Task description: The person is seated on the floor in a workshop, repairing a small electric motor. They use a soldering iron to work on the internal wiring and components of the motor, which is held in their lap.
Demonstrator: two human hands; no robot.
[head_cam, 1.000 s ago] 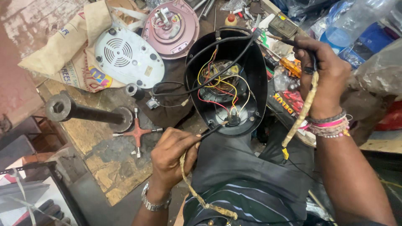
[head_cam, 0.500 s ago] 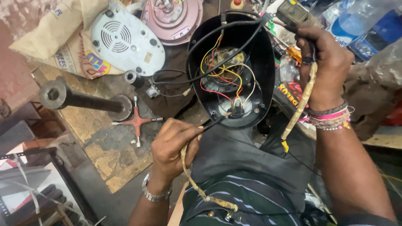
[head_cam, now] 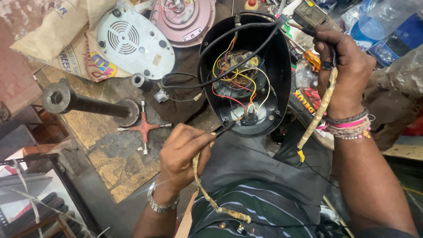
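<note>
Fingers, left: pinched narrow on a black probe (head_cam: 225, 128), its tip reaching into the housing.
Fingers, right: curled tight round a second probe (head_cam: 318, 33), raised beside the housing's far rim.
Left hand (head_cam: 183, 152): low, over the lap; wristwatch on.
Right hand (head_cam: 348, 68): bangles at the wrist; frayed lead (head_cam: 318, 115) hanging down from it.
Housing (head_cam: 273, 57): black, open side up, resting against the lap; red, yellow and white wires bunched inside.
Terminal block (head_cam: 249, 118): at the near end, just beside the left probe tip.
Nearby: white vented cover (head_cam: 134, 42), pink motor cap (head_cam: 183, 17), red cross spanner (head_cam: 144, 128), steel pipe (head_cam: 83, 102).
Handling note: best to brace the left wrist, touch one contact only, keep bare tips off neighbouring wires, and hold slack lead clear of the housing.
</note>
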